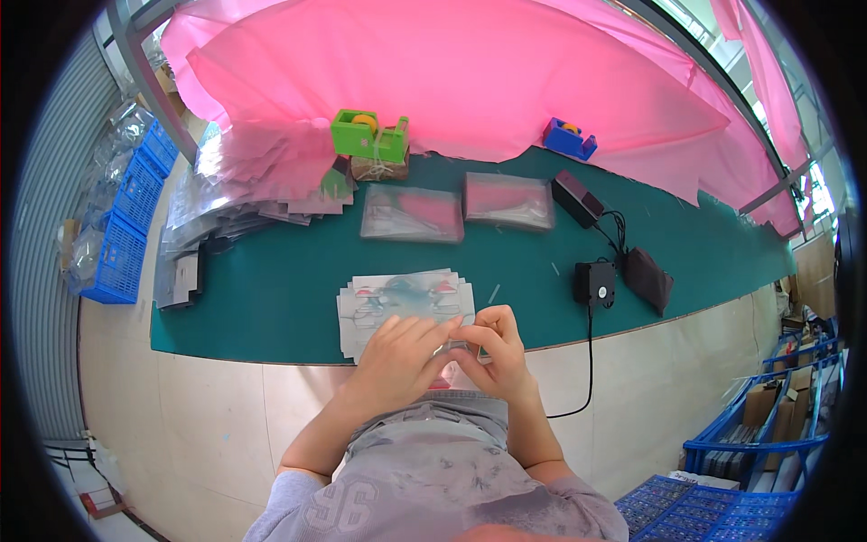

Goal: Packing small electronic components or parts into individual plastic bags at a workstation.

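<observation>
In front of me, at the near edge of the green table, lies a stack of clear plastic sheets with pale edges, fanned unevenly. My left hand rests on the near part of the stack, its fingers stretched out flat and its thumb side toward the other hand. Just right of it, my right hand is closed in a pinch, thumb and forefinger together at the stack's near right corner. A bit of clear film seems to be between those fingertips, though its outline is hard to see.
Two piles of clear sleeves lie farther back. Beyond them stand a green tape dispenser and a blue one. A larger heap of sheets fills the left. A black box with a cord sits right.
</observation>
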Tool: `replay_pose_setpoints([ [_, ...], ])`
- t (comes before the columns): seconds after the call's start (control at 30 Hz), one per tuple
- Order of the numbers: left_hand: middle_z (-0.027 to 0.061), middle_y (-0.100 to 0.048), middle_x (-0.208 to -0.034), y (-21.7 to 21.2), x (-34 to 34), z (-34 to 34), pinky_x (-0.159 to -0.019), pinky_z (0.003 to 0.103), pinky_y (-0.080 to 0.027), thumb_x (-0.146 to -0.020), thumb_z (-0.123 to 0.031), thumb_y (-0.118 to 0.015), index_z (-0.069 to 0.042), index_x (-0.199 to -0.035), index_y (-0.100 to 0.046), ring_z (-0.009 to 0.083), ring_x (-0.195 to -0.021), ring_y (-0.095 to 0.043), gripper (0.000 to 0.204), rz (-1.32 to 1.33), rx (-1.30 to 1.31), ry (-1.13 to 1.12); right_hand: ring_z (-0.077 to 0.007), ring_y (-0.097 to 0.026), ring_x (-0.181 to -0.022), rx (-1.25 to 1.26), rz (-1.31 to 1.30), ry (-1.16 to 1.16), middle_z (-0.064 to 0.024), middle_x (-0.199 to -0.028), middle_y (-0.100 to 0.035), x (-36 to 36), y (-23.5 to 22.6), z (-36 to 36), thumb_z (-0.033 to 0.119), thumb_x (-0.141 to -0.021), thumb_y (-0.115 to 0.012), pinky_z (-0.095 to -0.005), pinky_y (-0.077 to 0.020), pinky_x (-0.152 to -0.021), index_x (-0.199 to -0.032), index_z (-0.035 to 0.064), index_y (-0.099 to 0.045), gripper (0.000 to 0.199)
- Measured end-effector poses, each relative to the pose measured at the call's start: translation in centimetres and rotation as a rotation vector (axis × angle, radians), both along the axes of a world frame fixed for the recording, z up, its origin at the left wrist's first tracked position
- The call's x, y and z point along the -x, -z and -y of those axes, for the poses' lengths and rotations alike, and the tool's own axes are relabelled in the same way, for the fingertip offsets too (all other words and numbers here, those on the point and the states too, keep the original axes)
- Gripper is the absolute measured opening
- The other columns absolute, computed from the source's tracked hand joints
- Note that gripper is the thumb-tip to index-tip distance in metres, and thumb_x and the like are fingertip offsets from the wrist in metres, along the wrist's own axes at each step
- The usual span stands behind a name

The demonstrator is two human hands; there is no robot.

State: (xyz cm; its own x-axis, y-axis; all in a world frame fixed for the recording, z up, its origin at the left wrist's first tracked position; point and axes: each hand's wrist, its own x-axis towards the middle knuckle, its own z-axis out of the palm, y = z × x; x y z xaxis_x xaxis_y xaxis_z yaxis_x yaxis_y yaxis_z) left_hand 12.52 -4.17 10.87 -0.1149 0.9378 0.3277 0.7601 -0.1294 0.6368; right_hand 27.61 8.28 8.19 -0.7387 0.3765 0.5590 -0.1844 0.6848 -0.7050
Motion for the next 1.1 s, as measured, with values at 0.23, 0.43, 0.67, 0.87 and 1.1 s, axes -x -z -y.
replay_pose_setpoints([
  [0.23, 0.0105, -0.066, -0.087, 0.8, 0.4, 0.0, -0.074, 0.04, -0.044, -0.089, -0.016, -0.062, -0.007, -0.113, -0.065, 0.0289, -0.081, -0.062, 0.026, 0.066, 0.071, 0.03, -0.0189, -0.052, -0.082, 0.008, 0.05, -0.02, -0.01, -0.102, -0.043, -0.1, 0.9, -0.2, -0.002, -0.08, -0.072, -0.0296, -0.0474, -0.07, -0.109, 0.0036, -0.065, 0.031],
  [0.43, 0.0131, -0.069, -0.089, 0.5, 0.4, 0.8, -0.077, 0.043, -0.049, -0.088, -0.027, -0.065, -0.007, -0.113, -0.067, 0.0321, -0.086, -0.066, 0.032, 0.212, 0.067, -0.008, -0.0196, -0.049, -0.079, 0.041, 0.086, 0.019, -0.0099, -0.095, -0.044, 0.2, -0.4, 0.2, 0.0, -0.079, -0.071, -0.0275, -0.0437, -0.066, -0.091, 0.0012, -0.063, 0.014],
  [0.67, 0.0125, -0.07, -0.083, 1.5, -0.4, 0.9, -0.074, 0.044, -0.05, -0.092, -0.025, -0.059, -0.009, -0.098, -0.071, 0.0333, -0.08, -0.066, 0.021, 0.159, 0.136, -0.024, -0.013, -0.051, -0.071, 0.042, 0.051, -0.019, -0.0085, -0.097, -0.046, -0.3, 0.0, -0.1, -0.005, -0.08, -0.07, -0.0235, -0.0436, -0.06, -0.093, 0.0011, -0.064, 0.015],
  [0.87, 0.0134, -0.068, -0.077, 2.5, -0.2, 2.0, -0.07, 0.045, -0.05, -0.092, -0.029, -0.06, -0.007, -0.095, -0.071, 0.0345, -0.076, -0.065, 0.025, 0.201, -0.066, -0.171, -0.0125, -0.051, -0.069, 0.035, 0.038, -0.01, -0.0081, -0.096, -0.048, 0.2, 0.1, 0.1, -0.005, -0.08, -0.07, -0.0238, -0.0429, -0.058, -0.092, 0.0008, -0.064, 0.015],
  [1.1, 0.0113, -0.069, -0.081, 3.2, 0.0, 2.1, -0.074, 0.044, -0.05, -0.094, -0.033, -0.058, -0.009, -0.095, -0.07, 0.0328, -0.077, -0.065, 0.027, 0.122, 0.109, -0.072, -0.0134, -0.051, -0.071, 0.071, 0.056, 0.03, -0.0083, -0.094, -0.048, -0.3, 0.4, 0.0, 0.0, -0.083, -0.068, -0.0239, -0.0441, -0.059, -0.09, 0.0002, -0.063, 0.009],
])
